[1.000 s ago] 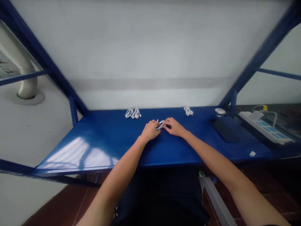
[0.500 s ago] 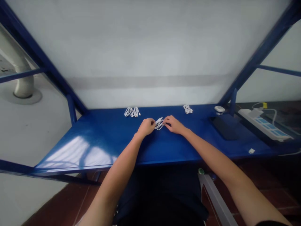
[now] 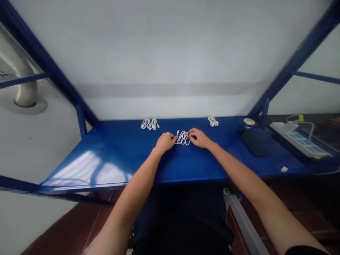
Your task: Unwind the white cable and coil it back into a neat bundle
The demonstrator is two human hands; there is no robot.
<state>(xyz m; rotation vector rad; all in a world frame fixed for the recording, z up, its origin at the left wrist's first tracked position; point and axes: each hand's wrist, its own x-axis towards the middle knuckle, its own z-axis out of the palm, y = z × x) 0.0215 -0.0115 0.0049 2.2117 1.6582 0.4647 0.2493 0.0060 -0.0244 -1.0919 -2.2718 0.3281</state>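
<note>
Blue metal bench (image 3: 106,159), set against a pale wall and framed by blue struts, is seen from above. At far left a grey pipe (image 3: 25,94) rises from the floor. On the bench's back edge a bundled white cable (image 3: 150,124) lies well apart from the hands. Left hand (image 3: 165,141) is closed on the left end of the white cable (image 3: 183,138), thumb and fingers pinched, the plug tip projecting just beyond. The cable is spread in loose loops on the bench, mid-depth, between both hands. Right hand (image 3: 199,138) is pinched on the right end of the loops. A second small bundle (image 3: 213,122) sits at the back right, then a white puck (image 3: 248,122), a dark pad (image 3: 253,142) and a power strip (image 3: 299,143). Judgement: loops are best kept equal and flat, with light tension from both pinches so that no loop is crossed.
</note>
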